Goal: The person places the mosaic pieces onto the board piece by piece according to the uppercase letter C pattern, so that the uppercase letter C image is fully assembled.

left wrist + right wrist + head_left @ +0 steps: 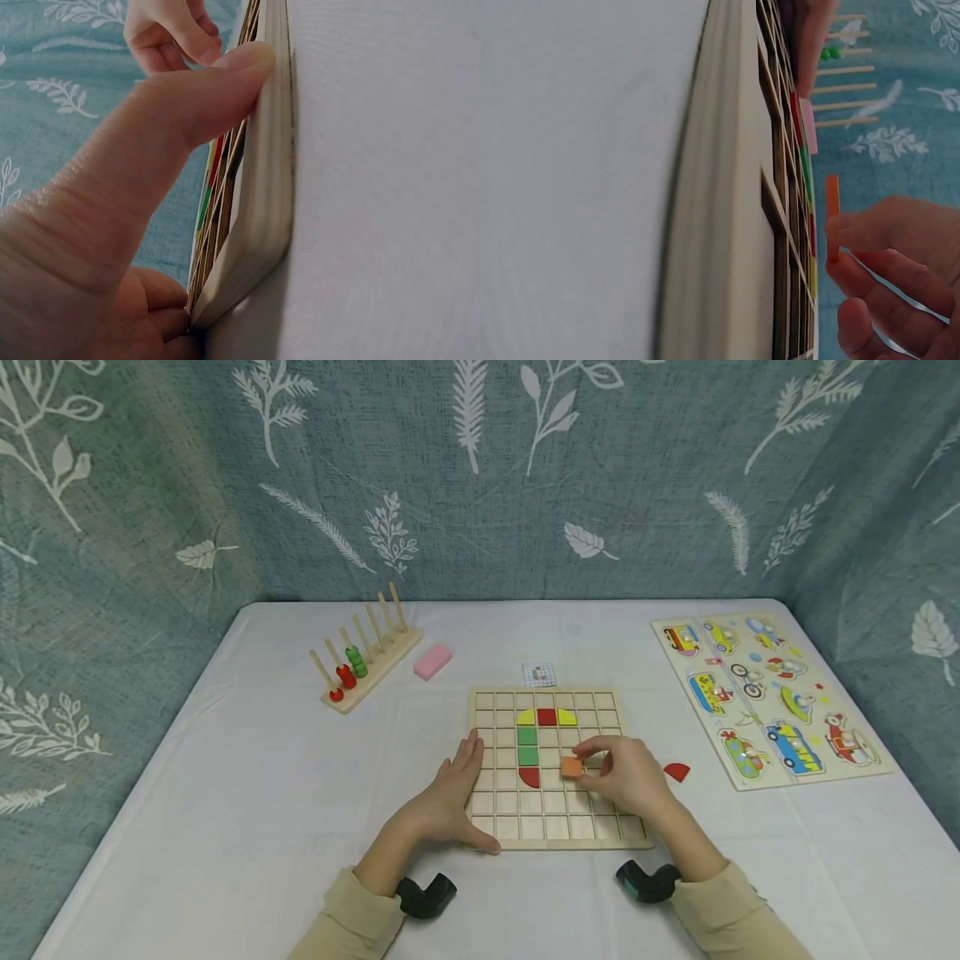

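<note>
A wooden grid board (555, 843) lies on the table with a few tiles set in its squares: a red square (547, 717) between two yellow quarter-circles (567, 717), green squares (527, 756) below on the left, then a red quarter-circle (529, 777). My left hand (448, 793) is spread along the board's left side, its thumb touching the near edge. Between thumb and fingertips, my right hand (626, 774) pinches an orange square tile (572, 767) over the board's middle. In the right wrist view, the tile (833, 217) stands edge-on, apart from the board.
A loose red quarter-circle (677, 772) lies right of the board. Behind the board is a small pattern card (539, 674). A pink block (432, 662) and a pegged stand (375, 670) with red and green beads stand back left; a vehicle puzzle (761, 706) lies at right.
</note>
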The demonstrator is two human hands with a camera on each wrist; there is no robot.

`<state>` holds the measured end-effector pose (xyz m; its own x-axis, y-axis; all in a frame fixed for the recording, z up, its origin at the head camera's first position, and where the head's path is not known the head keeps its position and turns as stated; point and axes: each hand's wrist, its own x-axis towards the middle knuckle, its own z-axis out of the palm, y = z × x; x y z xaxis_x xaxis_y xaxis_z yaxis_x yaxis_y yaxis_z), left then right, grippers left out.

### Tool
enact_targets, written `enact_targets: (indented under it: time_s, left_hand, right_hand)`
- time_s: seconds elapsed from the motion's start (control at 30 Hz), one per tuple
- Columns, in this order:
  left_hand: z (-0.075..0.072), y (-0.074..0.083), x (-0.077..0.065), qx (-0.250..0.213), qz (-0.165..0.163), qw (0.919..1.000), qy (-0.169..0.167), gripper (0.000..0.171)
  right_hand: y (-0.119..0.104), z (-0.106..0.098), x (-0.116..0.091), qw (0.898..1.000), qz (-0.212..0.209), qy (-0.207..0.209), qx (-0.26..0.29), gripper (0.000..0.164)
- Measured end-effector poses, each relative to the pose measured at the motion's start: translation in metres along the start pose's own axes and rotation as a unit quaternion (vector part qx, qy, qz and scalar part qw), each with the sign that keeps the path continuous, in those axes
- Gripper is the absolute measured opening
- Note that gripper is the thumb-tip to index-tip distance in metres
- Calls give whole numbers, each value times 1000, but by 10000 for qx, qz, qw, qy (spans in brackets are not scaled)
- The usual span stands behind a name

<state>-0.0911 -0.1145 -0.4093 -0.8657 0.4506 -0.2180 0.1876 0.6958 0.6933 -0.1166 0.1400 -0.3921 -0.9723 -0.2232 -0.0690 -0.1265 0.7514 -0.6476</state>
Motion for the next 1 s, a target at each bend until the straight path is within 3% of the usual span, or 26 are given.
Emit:
enact_targets:
  time_s: [0.6,1.0]
  left_hand:
    - [-1,1,0,22,12,10000,-26,132]
    - [-2,2,0,38,42,10000,-32,132]
  right_hand:
    - [-10,12,3,9997,-68,-220,70,29]
    - [-10,16,4,9993,-332,-198,-6,29]
